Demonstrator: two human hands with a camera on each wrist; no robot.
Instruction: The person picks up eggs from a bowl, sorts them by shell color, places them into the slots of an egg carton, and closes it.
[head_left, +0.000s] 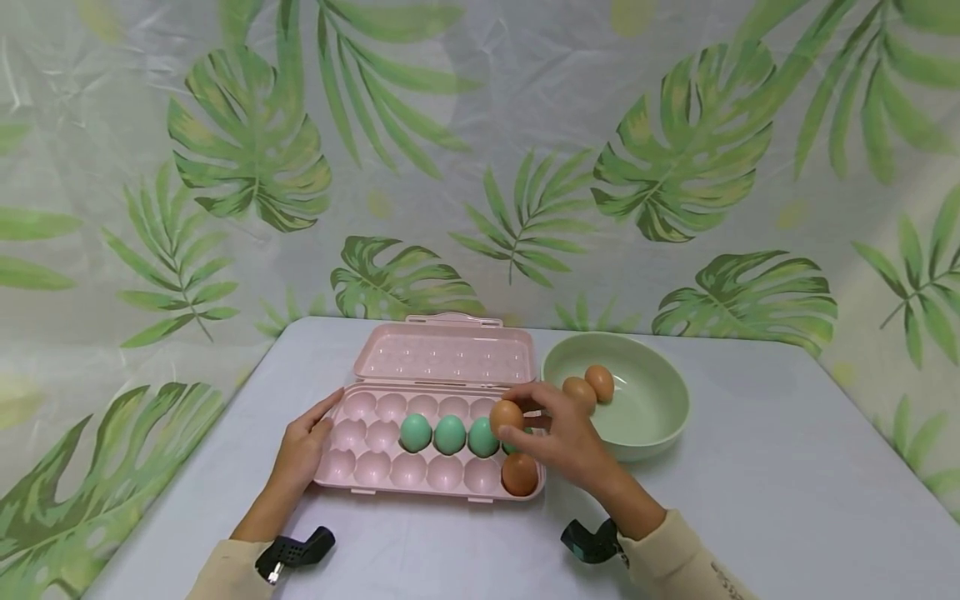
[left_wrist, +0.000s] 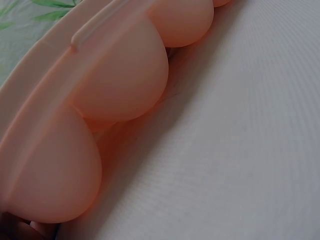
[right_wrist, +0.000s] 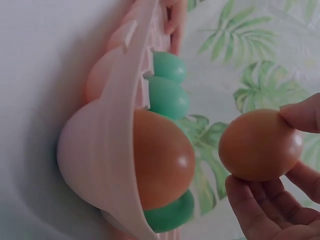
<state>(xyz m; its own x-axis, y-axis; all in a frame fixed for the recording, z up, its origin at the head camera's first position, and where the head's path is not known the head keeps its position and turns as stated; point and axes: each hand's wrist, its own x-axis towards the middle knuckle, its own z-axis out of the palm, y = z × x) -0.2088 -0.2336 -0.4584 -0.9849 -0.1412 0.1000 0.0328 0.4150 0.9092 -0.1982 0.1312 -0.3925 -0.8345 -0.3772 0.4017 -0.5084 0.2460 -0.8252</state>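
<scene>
A pink egg carton (head_left: 427, 483) lies with its lid (head_left: 444, 354) folded back. Along its left end, my left hand (head_left: 302, 442) grips the edge; a bit of finger shows under it in the left wrist view. My right hand (head_left: 558, 433) pinches a brown egg (right_wrist: 260, 145) between thumb and fingertips, raised above the carton's right side. Several green eggs (head_left: 450, 435) sit in the middle row, the rightmost partly hidden by my right hand. Another brown egg (head_left: 519, 475) fills the front right cup.
A light green bowl (head_left: 652, 408) stands right of the carton with two brown eggs (head_left: 599, 383) visible inside, one partly behind my right hand. The white table (head_left: 750, 467) meets a leaf-patterned curtain (head_left: 525, 125) at the back.
</scene>
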